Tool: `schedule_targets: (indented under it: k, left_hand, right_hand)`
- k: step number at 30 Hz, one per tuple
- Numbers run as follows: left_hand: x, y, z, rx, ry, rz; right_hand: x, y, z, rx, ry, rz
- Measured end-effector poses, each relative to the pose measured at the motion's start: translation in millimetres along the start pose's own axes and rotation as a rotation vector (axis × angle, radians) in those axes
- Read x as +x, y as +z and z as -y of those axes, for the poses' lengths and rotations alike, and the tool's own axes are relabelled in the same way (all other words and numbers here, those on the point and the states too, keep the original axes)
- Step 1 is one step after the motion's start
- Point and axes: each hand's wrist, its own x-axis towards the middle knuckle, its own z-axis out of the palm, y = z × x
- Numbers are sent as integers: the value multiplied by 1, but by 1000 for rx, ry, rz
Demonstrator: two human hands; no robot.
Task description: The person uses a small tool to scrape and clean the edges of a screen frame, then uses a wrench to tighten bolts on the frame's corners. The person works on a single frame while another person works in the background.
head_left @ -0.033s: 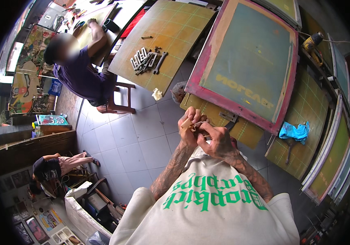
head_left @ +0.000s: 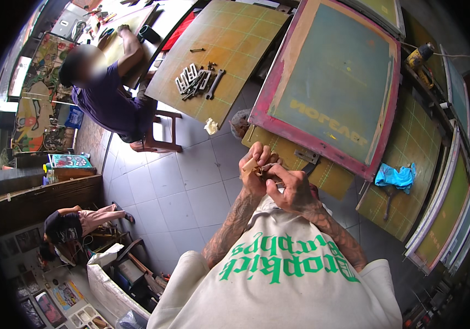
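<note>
Both my hands meet in front of my shirt, close to the lower edge of the pink-framed printing screen (head_left: 393, 98). My left hand (head_left: 253, 181) is closed on a small crumpled tan strip (head_left: 250, 166), paper or tape by its look. Against it, my right hand (head_left: 295, 192) has its thumb and fingers pinched together at the strip's other side. What sits between the right fingertips is mostly hidden. Just beyond the hands is a yellowish board (head_left: 328, 178) with a metal clamp (head_left: 307, 156) under the screen.
A yellowish board (head_left: 235, 38) at upper left bears a wrench (head_left: 215, 85), metal brackets (head_left: 186, 78) and bolts. A blue cloth (head_left: 395, 177) lies at right, below a yellow power tool (head_left: 420, 55). One person (head_left: 111, 98) sits at a table; another (head_left: 67, 225) is at lower left.
</note>
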Motion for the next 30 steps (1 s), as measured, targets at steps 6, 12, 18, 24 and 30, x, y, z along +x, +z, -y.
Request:
schedule_targets:
  k: [6,12,18,24,30]
  left_hand:
    - [8,13,-3,-20,-74,-23]
    - [9,23,-11,-68,-86,-23]
    - [15,14,-12,-199,13,141]
    - [10,15,-3,-303,-47,64]
    - [0,4,4,-525,-174,25]
  right_hand:
    - [6,-13,12,201,239,12]
    - [4,-12,5,302,192,38]
    - [-1,-22,9,292,328,223]
    - [-11,-20,-4,376,461,151]
    - [-22,-16,-20,356,433,-68]
